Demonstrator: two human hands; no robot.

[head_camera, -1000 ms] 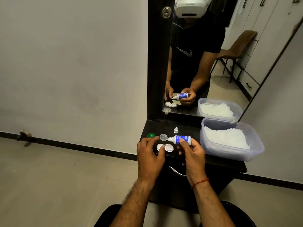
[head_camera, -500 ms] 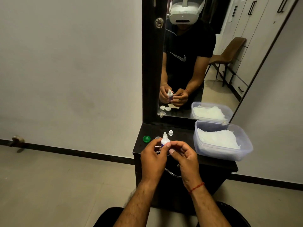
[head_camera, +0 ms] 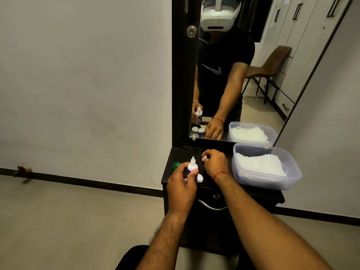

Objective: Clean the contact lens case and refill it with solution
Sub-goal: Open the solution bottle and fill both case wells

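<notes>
Holding the solution bottle (head_camera: 192, 167) upright keeps its uncapped nozzle from dripping; the left hand (head_camera: 182, 187) grips it over the contact lens case (head_camera: 199, 178), which lies open near the dresser top's (head_camera: 209, 183) front edge. Farther back, the right hand (head_camera: 215, 162) pinches the small white cap (head_camera: 205, 157), likely to reseal the bottle. A green lid (head_camera: 176, 165) waits at the left edge.

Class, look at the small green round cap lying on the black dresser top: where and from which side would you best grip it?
Pinch the small green round cap across its rim, from above. It lies flat and low on the black dresser top, left of the bottle, with bare surface around it, so likely only its edges offer purchase.
</notes>
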